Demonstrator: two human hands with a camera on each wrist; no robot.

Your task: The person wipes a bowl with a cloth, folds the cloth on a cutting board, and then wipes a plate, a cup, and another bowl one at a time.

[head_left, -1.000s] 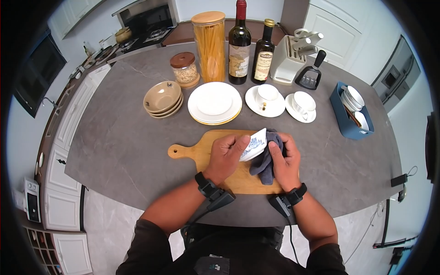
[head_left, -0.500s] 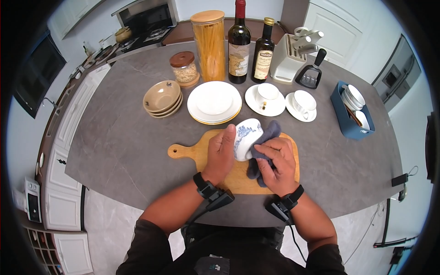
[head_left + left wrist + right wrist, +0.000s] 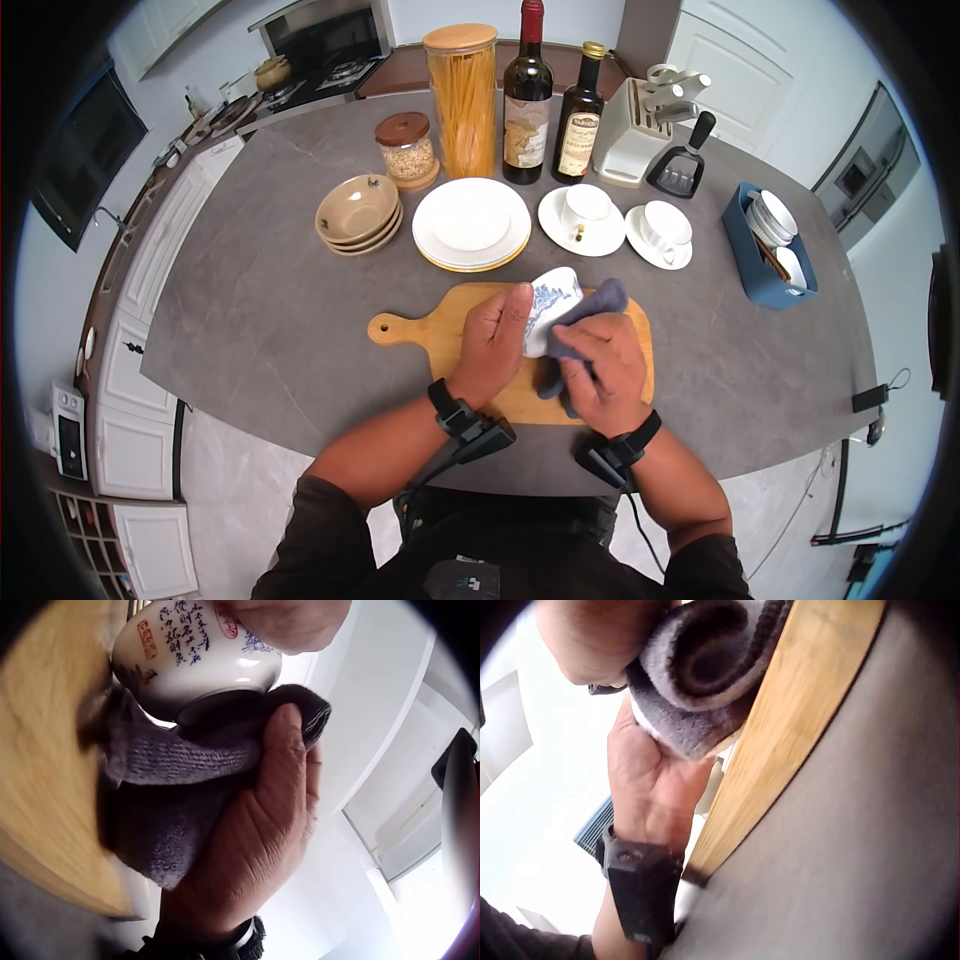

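Observation:
A white bowl with blue pattern is tilted above the wooden cutting board. The left hand grips its left side, thumb up along the wall. On the bowl's right side the right hand pinches a dark grey cloth and presses it to the bowl. The left wrist view shows red and blue writing on the bowl, with the cloth against its base and the right hand round the cloth. In the right wrist view the cloth hides most of the bowl.
Beyond the board stand brown bowls, white plates and two cups on saucers. Behind them are a pasta jar, bottles, a knife block and a spatula. A blue bin with bowls is at right.
The bowl has turned in the left hand, showing more of its patterned outside than a second ago. The right hand has shifted over the cloth, its fingers now bent across it toward the bowl.

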